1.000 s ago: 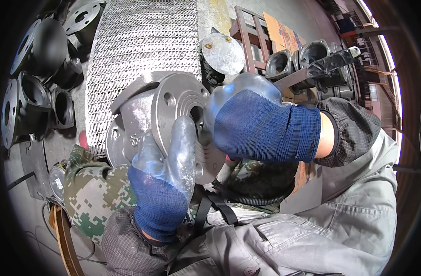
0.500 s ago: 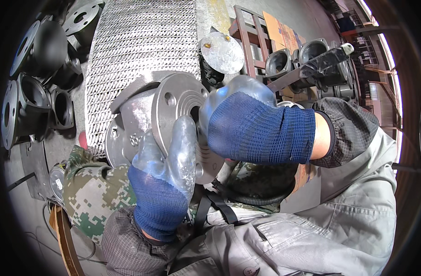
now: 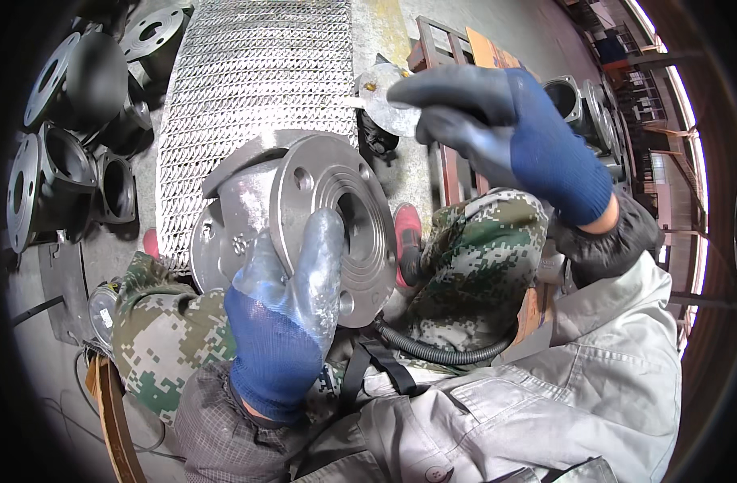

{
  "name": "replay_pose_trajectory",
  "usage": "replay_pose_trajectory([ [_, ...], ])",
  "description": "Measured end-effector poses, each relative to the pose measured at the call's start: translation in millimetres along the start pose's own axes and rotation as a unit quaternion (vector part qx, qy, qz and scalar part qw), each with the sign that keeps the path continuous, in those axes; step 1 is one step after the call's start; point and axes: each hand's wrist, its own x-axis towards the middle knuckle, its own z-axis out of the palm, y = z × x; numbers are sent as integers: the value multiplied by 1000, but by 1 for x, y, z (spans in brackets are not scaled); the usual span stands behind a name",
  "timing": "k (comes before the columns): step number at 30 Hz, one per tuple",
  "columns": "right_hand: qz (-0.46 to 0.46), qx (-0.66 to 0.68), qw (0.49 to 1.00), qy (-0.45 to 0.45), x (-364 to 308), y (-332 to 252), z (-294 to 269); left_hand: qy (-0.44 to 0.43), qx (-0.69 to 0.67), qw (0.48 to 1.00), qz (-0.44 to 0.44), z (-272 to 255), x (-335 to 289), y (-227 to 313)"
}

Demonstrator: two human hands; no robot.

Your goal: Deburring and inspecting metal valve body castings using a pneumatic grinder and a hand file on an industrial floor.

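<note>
Squarely between the camouflage-clad knees (image 3: 481,249) sits a grey flanged casting (image 3: 292,211), its round face turned in concentric grooves about a dark bore and pierced by bolt holes. The left hand (image 3: 284,310), in a blue knit glove with smooth grey coating, has its grip closed over the flange's rim, thumb on the face. Raised beyond, the right hand's (image 3: 497,121) grip looks parted; whether it holds anything, I cannot tell. Behind stretch a rippled metal mesh (image 3: 256,80) and a flat round plate (image 3: 384,118).
</note>
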Motion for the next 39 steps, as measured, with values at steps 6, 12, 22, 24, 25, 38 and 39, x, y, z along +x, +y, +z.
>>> replay_pose_trajectory([
  [6,166,359,917,51,7,47,57,-65,-44,992,-98,-2,5,-3],
  [12,170,462,870,15,-1,50,106,-57,50,996,-55,-5,1,8],
  [22,174,367,914,6,-7,69,118,0,257,934,247,-4,34,-21],
  [24,199,373,906,-18,-6,72,118,32,118,989,83,4,35,-7],
  [25,198,373,906,-17,-8,76,122,32,118,989,84,7,37,-5],
  [38,111,503,856,40,-7,79,137,13,66,997,47,-1,36,-5],
  [39,163,513,842,42,-5,74,133,-12,83,996,23,-6,36,-7],
])
